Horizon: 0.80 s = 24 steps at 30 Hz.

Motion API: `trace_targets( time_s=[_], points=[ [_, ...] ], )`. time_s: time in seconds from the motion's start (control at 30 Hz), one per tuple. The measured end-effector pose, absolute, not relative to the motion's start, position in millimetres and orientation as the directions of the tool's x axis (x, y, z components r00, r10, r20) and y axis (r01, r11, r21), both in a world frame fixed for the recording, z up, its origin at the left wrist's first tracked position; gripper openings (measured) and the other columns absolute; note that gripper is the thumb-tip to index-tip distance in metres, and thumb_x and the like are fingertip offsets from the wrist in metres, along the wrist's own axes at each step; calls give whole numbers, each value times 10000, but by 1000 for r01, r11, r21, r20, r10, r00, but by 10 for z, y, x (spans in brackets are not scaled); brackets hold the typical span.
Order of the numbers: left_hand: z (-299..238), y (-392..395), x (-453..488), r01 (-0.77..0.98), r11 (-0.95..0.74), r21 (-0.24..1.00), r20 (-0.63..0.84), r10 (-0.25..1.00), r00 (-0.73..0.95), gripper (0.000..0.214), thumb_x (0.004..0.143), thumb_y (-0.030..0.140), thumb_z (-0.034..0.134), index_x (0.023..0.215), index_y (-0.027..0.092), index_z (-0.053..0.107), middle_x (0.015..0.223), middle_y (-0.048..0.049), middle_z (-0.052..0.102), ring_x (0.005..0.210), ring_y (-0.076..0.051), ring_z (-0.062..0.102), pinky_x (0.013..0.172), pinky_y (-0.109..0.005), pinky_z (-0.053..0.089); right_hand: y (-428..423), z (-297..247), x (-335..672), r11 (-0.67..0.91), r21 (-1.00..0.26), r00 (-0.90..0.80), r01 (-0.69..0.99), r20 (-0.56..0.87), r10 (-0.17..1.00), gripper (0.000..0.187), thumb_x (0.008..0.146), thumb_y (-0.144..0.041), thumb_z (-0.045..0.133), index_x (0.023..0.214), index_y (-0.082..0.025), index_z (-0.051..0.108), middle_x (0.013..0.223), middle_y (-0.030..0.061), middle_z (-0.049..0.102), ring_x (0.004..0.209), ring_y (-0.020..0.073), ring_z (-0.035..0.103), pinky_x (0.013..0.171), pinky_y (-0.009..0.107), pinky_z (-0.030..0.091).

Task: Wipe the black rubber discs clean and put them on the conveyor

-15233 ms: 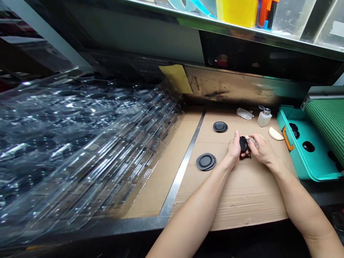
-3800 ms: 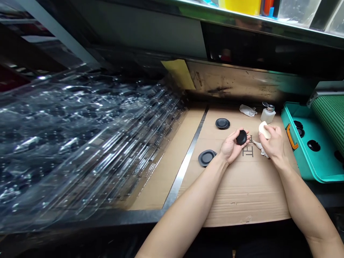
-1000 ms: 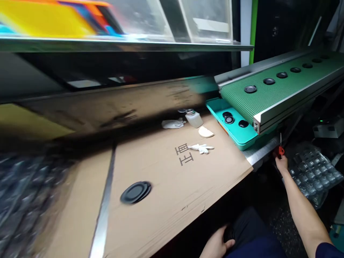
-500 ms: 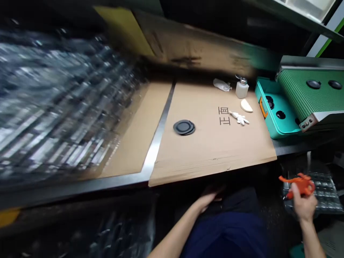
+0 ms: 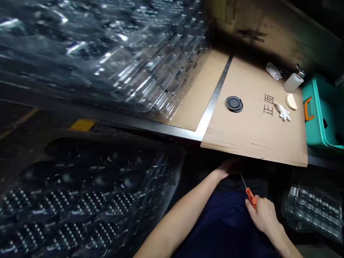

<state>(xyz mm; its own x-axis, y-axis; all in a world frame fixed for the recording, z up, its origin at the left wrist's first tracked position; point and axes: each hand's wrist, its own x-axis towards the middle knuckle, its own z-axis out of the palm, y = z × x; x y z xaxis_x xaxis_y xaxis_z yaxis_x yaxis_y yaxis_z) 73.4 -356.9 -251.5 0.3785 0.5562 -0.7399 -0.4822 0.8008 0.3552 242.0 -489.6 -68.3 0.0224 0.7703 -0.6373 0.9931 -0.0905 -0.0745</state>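
My right hand (image 5: 264, 213) is closed around an orange tool (image 5: 251, 197) with a thin metal tip that points up and to the left; its exact kind does not show clearly. Both are in front of my dark blue clothing, below the table edge. My left hand (image 5: 227, 168) reaches just under the front edge of the cardboard-covered table (image 5: 247, 132). Its fingers fade into shadow, so whether they hold anything is hidden. On the cardboard lie stacked round black lids (image 5: 234, 104), above my left hand.
Stacked clear plastic trays (image 5: 129, 68) fill the left of the table; black trays (image 5: 88, 200) stand below. At the right are a white pump bottle (image 5: 292, 82), a white glove (image 5: 282, 111), a white pad (image 5: 291, 101) and a teal bin (image 5: 313, 125). Clear trays (image 5: 313, 206) sit low right.
My view has swung left, so the table appears further right and the green conveyor is out of sight. My right hand has brought the orange tool in from the right, closer to my left hand.
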Motion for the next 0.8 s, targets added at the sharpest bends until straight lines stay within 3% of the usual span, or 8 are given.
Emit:
trace_targets(
  time_s=[0.23, 0.4, 0.5, 0.6, 0.7, 0.8],
  points=[
    [-2592, -3530, 741, -505, 774, 382, -738, 584, 338, 443, 771, 411, 853, 1093, 125, 750, 1169, -178, 736, 907, -286, 722, 641, -396, 637, -4722, -798, 2288, -37, -8, 23, 999, -660, 751, 403, 1056, -490, 362, 951, -215, 637, 864, 86, 770, 863, 290, 754, 711, 310, 443],
    [-2621, -3575, 761, -451, 772, 448, -693, 619, 370, 514, 665, 365, 930, 1097, 138, 768, 1120, -158, 760, 985, -299, 719, 796, -416, 623, -4694, -804, 2324, -78, 6, 62, 997, -667, 742, 413, 1051, -505, 369, 944, -215, 643, 882, 91, 770, 869, 286, 750, 706, 307, 432],
    [-2641, -3643, 805, -364, 670, 647, -572, 742, 350, 518, 620, 244, 945, 1099, 150, 775, 1151, -129, 761, 1071, -291, 703, 949, -417, 574, -4683, -789, 2374, -113, -23, 69, 993, -673, 736, 429, 1045, -521, 370, 925, -221, 652, 882, 80, 768, 883, 282, 745, 707, 306, 422],
    [-2662, -3715, 839, -153, 490, 858, -411, 835, 366, 515, 630, 177, 913, 1126, 164, 774, 1159, -121, 761, 1091, -309, 700, 993, -444, 546, -4670, -794, 2431, -143, -29, 86, 989, -677, 731, 440, 1041, -533, 371, 905, -225, 656, 881, 71, 766, 884, 279, 741, 701, 307, 413],
    [-2668, -3757, 849, -26, 413, 910, -375, 849, 372, 566, 618, 152, 902, 1166, 189, 765, 1193, -114, 752, 1117, -330, 695, 997, -456, 543, -4657, -830, 2472, -147, -24, 92, 989, -677, 730, 450, 1036, -544, 369, 903, -225, 657, 886, 76, 765, 877, 275, 739, 698, 307, 408],
    [-2645, -3744, 852, -65, 437, 897, -388, 850, 356, 534, 626, 185, 911, 1140, 179, 768, 1193, -121, 753, 1125, -335, 695, 1003, -461, 539, -4644, -863, 2484, -148, -29, 89, 989, -680, 728, 458, 1035, -549, 360, 903, -228, 657, 887, 77, 765, 878, 275, 739, 704, 307, 414]
  ],
)
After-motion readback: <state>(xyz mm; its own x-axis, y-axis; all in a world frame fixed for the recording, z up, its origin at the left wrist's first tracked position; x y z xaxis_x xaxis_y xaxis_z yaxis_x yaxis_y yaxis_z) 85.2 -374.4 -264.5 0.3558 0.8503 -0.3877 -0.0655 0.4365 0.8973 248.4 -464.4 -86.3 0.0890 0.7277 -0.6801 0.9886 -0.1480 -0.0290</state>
